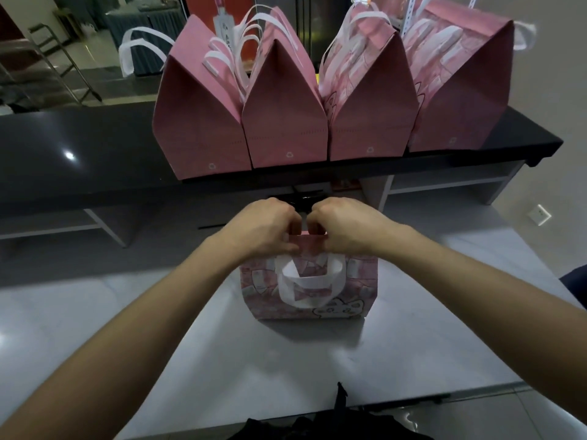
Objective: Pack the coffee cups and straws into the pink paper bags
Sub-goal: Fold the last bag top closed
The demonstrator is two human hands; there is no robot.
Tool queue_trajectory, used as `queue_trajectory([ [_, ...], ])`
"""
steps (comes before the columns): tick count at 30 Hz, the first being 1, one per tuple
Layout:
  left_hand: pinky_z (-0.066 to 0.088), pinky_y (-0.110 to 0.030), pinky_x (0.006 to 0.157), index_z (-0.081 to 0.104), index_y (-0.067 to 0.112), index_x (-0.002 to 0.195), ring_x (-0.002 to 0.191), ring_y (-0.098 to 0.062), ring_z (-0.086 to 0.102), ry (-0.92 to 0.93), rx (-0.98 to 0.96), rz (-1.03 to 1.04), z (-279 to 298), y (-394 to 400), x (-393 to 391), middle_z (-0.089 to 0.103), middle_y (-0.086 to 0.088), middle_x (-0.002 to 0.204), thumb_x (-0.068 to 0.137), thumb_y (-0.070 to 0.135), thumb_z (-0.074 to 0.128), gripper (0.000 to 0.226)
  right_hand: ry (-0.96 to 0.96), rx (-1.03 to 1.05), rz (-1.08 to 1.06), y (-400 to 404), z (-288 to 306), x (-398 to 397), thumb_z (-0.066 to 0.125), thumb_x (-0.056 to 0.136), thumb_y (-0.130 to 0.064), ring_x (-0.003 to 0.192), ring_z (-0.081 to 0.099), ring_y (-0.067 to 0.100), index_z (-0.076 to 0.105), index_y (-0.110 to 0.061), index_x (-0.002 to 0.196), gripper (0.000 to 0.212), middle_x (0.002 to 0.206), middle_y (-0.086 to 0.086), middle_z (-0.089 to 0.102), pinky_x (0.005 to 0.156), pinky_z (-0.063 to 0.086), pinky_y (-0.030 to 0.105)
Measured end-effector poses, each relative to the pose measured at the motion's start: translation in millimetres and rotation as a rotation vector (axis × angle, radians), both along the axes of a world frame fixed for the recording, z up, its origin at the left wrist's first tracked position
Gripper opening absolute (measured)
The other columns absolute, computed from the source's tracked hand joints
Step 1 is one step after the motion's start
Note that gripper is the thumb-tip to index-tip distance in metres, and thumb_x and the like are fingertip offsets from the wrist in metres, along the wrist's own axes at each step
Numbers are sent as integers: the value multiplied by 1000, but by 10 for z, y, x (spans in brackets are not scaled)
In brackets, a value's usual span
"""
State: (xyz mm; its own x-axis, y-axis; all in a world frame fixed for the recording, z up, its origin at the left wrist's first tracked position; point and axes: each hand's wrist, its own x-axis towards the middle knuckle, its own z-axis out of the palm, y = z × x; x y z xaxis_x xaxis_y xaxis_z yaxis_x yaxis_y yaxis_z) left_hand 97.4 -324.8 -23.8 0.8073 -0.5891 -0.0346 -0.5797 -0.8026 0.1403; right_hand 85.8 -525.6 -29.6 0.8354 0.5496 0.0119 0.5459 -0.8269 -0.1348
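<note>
A: Hands first. Where are they?

B: Left hand (265, 227) and right hand (341, 225) sit side by side at the top edge of a pink paper bag (309, 287), knuckles nearly touching. Fingers on both are curled over the top fold and pinch it. Both forearms reach in from the bottom corners.

A: Bag position?

B: Upright on the grey table (286, 360), roughly centre, printed side facing the camera with a cartoon animal near the bottom. Its white handle (309, 281) hangs down over the front face.

A: Top open or closed?

B: Pressed together under the fingers; inside is hidden. Cups and straws can't be seen.

A: Other bags?

B: Four more pink bags on the black counter (79, 147) behind the table, in a row, tops folded to a peak, white handles sticking up. From the left: first bag (198, 122), second bag (284, 122), third bag (370, 115), fourth bag (460, 96). First and second touch each other, second and third touch, and the fourth sits just beside the third, set a little further back.

A: Anything else?

B: White wall socket (540, 215) at the right, dark cloth (330, 427) at the bottom edge.
</note>
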Motion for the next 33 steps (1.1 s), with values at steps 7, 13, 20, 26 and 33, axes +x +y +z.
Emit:
queue_trajectory([
  [7,52,-37,73,79,20,92,81,-15,60,-78,-160,13,-261,29,-1,62,10,86,98,38,77,20,-58,84,16,-45,-107,-71,65,99,-19,89,58,22,69,-15,92,10,91,-1,63,85,53,45],
  [13,50,-38,77,80,16,89,79,-15,52,-184,-218,-48,-376,71,-62,60,8,81,96,30,78,16,-141,30,85,-69,-252,-106,59,105,-19,91,57,24,74,-12,100,17,93,3,64,90,47,38],
  [20,56,-29,93,73,30,125,104,-2,60,11,-274,26,-264,324,-95,64,18,113,94,56,73,40,19,181,-13,-250,-160,-102,53,105,-58,106,56,9,69,-28,119,37,111,-11,63,92,49,31],
  [26,59,-27,87,78,37,116,104,-2,64,114,-243,137,-213,826,-64,63,23,112,90,52,81,30,129,272,-142,-858,-133,-196,62,94,-73,111,60,4,72,-31,128,54,122,-17,64,94,50,26],
  [33,65,-36,76,80,25,104,84,-4,62,-90,-197,63,-374,693,-56,62,17,94,95,24,82,9,33,181,-136,-739,-361,-201,69,102,-32,90,59,13,66,-25,94,11,92,-17,54,81,57,35],
])
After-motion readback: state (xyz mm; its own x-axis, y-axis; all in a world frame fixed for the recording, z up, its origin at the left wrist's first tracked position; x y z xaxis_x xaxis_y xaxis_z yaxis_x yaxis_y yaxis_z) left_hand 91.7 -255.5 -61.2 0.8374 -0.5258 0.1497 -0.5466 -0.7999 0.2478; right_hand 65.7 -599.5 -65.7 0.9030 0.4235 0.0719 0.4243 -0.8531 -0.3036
